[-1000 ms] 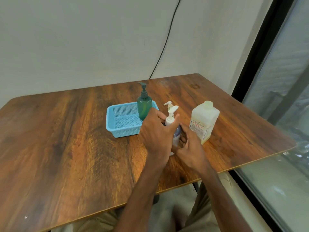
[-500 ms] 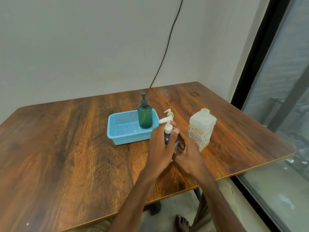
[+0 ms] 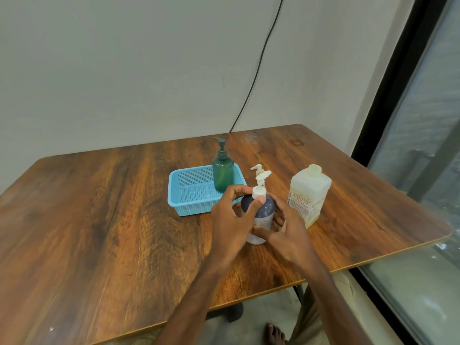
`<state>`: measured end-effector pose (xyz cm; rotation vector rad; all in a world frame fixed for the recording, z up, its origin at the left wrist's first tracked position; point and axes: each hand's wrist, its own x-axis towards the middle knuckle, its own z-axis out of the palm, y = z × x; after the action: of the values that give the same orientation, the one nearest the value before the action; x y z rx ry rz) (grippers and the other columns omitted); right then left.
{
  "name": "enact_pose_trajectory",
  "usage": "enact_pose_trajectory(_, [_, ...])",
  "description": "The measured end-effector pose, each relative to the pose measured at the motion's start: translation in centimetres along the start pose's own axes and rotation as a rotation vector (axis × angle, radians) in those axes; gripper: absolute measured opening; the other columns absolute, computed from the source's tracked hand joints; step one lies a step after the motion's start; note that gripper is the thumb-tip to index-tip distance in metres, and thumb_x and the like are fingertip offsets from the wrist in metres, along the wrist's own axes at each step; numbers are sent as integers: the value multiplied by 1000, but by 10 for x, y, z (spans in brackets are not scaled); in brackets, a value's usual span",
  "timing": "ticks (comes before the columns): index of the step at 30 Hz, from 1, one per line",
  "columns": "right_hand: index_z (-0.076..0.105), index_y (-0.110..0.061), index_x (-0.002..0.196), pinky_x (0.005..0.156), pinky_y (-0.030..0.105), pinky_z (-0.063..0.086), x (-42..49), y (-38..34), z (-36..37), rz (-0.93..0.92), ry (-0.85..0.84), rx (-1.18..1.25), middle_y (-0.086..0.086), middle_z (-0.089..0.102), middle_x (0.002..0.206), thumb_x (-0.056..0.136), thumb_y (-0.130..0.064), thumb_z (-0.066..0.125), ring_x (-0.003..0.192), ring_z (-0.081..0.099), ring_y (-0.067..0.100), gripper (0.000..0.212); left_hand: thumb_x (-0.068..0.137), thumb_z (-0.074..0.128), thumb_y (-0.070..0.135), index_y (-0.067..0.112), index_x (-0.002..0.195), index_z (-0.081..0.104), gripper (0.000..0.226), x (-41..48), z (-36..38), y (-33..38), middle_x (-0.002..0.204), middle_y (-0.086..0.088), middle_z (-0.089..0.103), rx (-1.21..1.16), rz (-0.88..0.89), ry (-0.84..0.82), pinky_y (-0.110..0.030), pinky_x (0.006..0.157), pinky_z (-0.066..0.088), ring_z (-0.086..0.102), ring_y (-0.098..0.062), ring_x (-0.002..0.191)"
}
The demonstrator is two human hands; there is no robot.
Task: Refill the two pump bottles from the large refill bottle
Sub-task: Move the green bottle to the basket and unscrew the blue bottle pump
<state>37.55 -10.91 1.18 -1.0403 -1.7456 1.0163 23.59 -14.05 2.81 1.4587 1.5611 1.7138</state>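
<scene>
Near the front edge of the table (image 3: 99,220), the purple pump bottle (image 3: 263,210) is stood upright and is held from both sides. Its lower body is wrapped by the curled fingers and thumb of the right hand (image 3: 286,235), while the white pump collar (image 3: 258,192) at its neck is pinched between the thumb and fingertips of the left hand (image 3: 231,217). The step in hand is judged to be the unscrewing of the pump. It is best done with the body pressed firmly down onto the tabletop, so that only the collar is turned. Once freed, the pump should be lifted straight up, so that drips are kept over the neck. Just right of the purple bottle, the large refill bottle (image 3: 308,192) is set upright, its neck seemingly uncapped. Behind and left of the purple bottle lies a blue basket (image 3: 184,195), and the green pump bottle (image 3: 222,175) is stood in its right end, untouched.
</scene>
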Motion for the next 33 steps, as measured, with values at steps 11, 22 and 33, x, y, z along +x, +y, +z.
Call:
enact_pose_trajectory(11, [53, -23, 137, 96, 21, 52, -2, -2, -1, -14, -6, 23, -16, 65, 128, 69, -14, 90, 117, 61, 0, 77, 91, 64, 66, 38, 119, 68, 40, 24, 26, -5, 109, 25, 67, 162, 34, -178, -40, 94, 55, 61, -13, 113])
enact_pose_trajectory(22, [48, -38, 136, 95, 16, 50, -1, 2, 0, 16, -1, 4, -24, 59, 128, 68, -25, 91, 116, 59, -4, 81, 93, 78, 34, 29, 122, 68, 32, 7, -16, 2, 117, 21, 72, -12, 25, -143, -14, 91, 54, 64, 4, 116])
enact_pose_trajectory(33, [47, -43, 130, 98, 22, 51, 0, 4, -1, 21, -5, 15, -22, 61, 128, 68, -16, 91, 120, 58, -3, 81, 88, 81, 41, 47, 113, 69, 29, 35, -25, 32, 110, 22, 73, 21, 113, 9, -12, 83, 54, 68, -3, 104])
